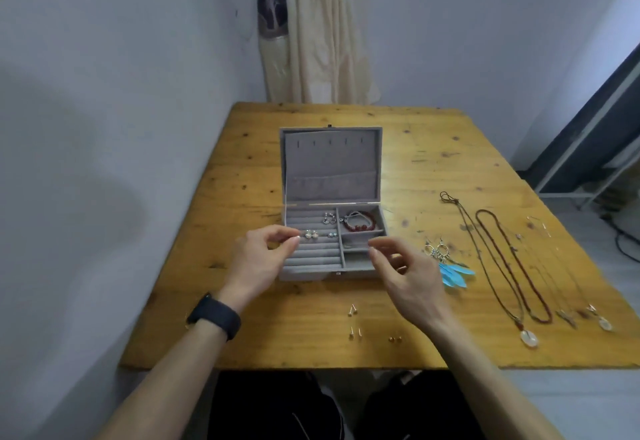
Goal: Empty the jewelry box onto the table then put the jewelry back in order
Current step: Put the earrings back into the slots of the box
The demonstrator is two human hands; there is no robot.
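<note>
Grey jewelry box (329, 162) front hidden behind left hand (263, 259), right hand (405, 273).

no readable text, labels, brands, numbers or signs anywhere

A single head-worn wide-angle camera looks forward and down, close over the near edge of the table (450, 148).
</note>
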